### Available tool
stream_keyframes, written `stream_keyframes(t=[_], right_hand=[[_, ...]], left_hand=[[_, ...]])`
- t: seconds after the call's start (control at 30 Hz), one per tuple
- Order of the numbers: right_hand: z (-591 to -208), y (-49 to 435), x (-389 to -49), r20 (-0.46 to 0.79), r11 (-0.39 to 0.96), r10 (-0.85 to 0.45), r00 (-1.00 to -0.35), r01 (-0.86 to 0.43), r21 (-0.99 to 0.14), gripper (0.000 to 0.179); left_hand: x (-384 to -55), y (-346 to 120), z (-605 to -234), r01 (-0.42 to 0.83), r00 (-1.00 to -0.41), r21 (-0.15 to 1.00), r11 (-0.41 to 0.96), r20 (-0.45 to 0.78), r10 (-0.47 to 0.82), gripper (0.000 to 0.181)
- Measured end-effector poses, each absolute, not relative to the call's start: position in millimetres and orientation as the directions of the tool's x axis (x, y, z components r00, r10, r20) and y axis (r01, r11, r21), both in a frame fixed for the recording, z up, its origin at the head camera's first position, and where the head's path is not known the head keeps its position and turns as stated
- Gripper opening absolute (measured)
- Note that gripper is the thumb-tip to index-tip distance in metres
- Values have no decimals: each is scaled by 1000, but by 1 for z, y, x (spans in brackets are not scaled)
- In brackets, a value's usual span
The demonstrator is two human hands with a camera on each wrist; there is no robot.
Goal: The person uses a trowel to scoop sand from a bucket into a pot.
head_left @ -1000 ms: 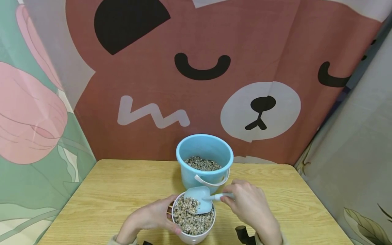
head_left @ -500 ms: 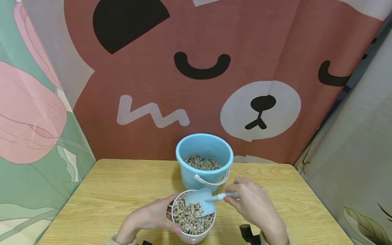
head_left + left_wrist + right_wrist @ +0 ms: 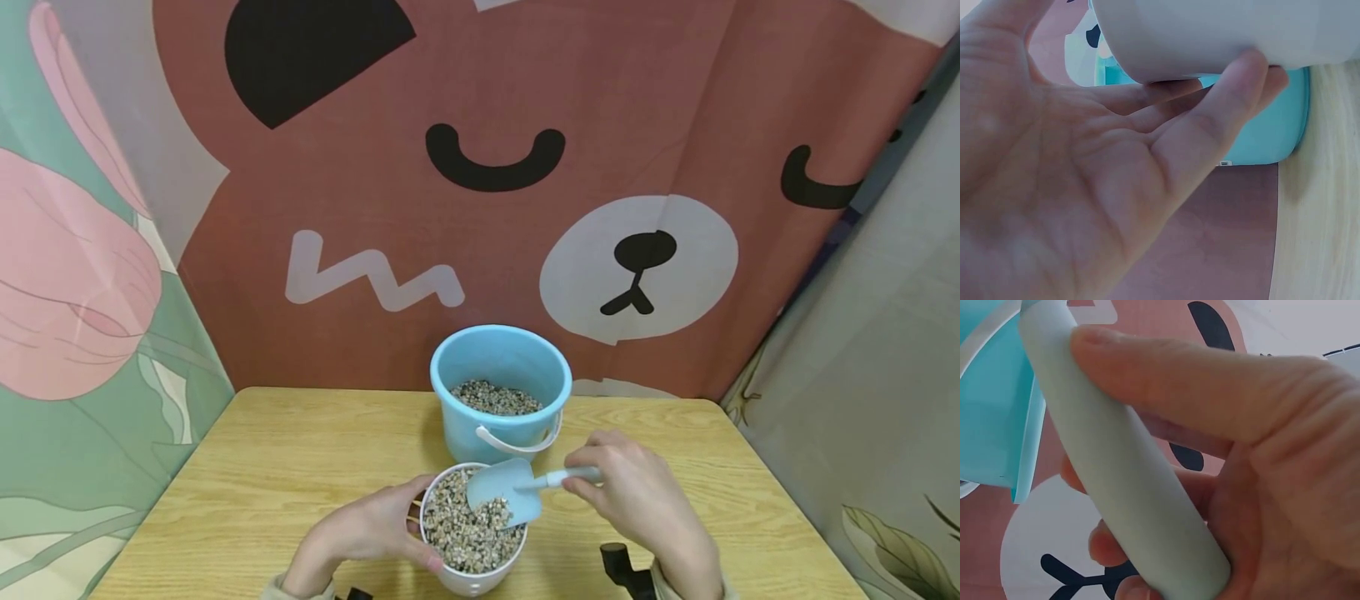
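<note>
A white bowl [image 3: 471,585] filled with small mixed-colour gravel [image 3: 461,537] is near the table's front. My left hand [image 3: 369,525] holds it from the left, thumb on the near side; in the left wrist view the fingers lie against the bowl's wall [image 3: 1210,34]. A light blue toy shovel [image 3: 498,485] has its blade over the right part of the bowl, with some grains at the blade's lower edge. My right hand [image 3: 633,496] grips its handle. In the right wrist view the thumb and curled fingers go round the pale handle [image 3: 1122,462].
Just behind the bowl stands a blue bucket [image 3: 480,433] with gravel inside and a white handle [image 3: 517,450] hanging at its front. The wooden table [image 3: 315,442] ends at a printed bear curtain [image 3: 360,350]. More curtains hang at both sides.
My right hand has drawn the shovel to the right across the bowl, and grains have slid off the blade onto the gravel. The left hand and bowl stay in place.
</note>
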State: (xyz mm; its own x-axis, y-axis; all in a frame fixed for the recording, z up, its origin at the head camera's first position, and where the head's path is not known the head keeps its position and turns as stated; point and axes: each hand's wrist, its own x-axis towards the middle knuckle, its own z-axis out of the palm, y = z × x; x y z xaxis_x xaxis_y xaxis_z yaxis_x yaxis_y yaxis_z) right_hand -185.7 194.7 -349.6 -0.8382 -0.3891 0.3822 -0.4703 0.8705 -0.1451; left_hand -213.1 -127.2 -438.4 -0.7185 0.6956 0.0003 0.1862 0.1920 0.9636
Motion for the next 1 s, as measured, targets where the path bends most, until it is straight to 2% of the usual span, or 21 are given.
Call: stream_keyframes(t=[0.33, 0.5, 0.77, 1.0], right_hand=[[-349, 197, -188, 408, 873, -376, -832, -465, -146, 16], [-352, 197, -190, 466, 864, -387, -796, -489, -118, 18], [-354, 196, -194, 587, 839, -410, -698, -540, -57, 22], [-355, 192, -196, 591, 850, -397, -702, -524, -52, 22]], left_hand=[[-213, -127, -436, 167, -723, 965, 201, -19, 690, 91], [-213, -127, -436, 172, -727, 962, 211, -21, 686, 92], [-213, -127, -437, 173, -724, 962, 213, -22, 689, 92], [-213, -127, -437, 175, -722, 963, 203, -15, 692, 91]])
